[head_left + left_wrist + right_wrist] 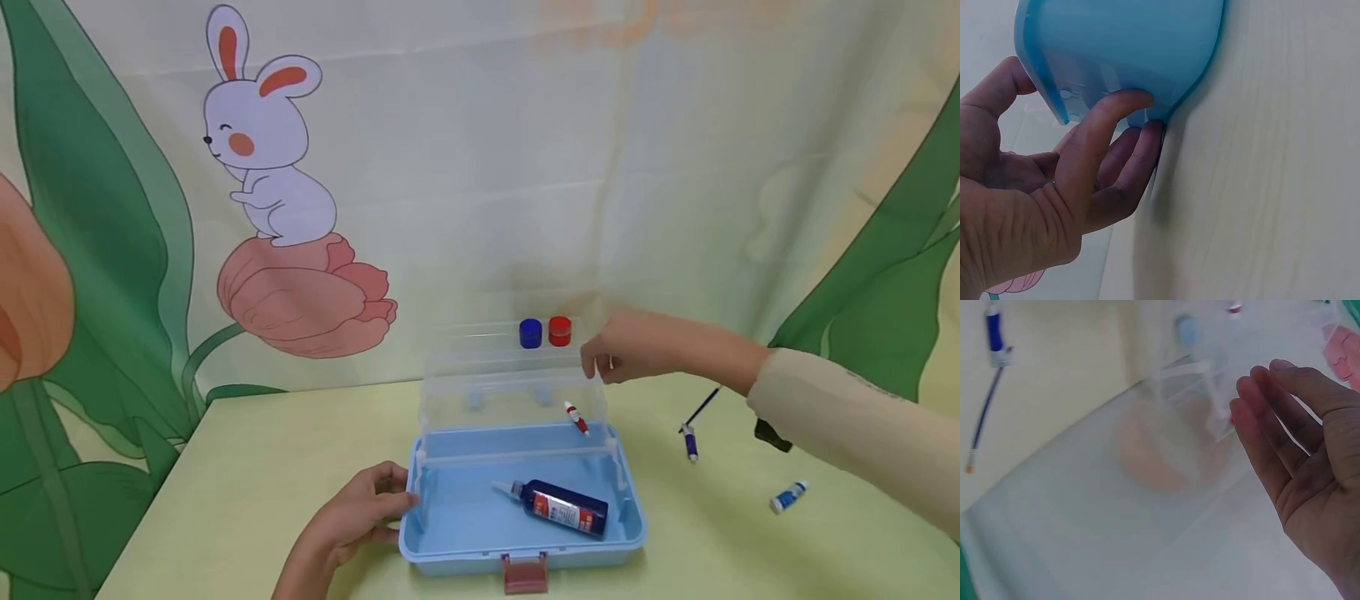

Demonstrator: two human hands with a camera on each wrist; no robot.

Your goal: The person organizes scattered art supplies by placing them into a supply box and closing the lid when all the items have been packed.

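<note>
A light blue plastic storage box (457,500) stands open, its clear upper part (510,367) raised at the back. My left hand (360,512) grips the box's left end, seen closer in the left wrist view with fingers (1138,162) at the lower edge. A dark blue squeeze bottle (566,507) with a pointed nozzle lies inside. Higher up, a blue jar (530,333) and a red jar (559,331) sit side by side on the clear part. Beside the red jar is my right hand (637,346), loosely bent and holding nothing. A red paint tube (577,419) lies lower down.
Right of the box, a purple-blue paint tube (691,443) touches a thin paintbrush (703,407). A blue and white paint tube (789,497) lies farther right, and a dark object (772,435) is partly covered by the sleeve. Behind hangs a rabbit-printed cloth (480,167).
</note>
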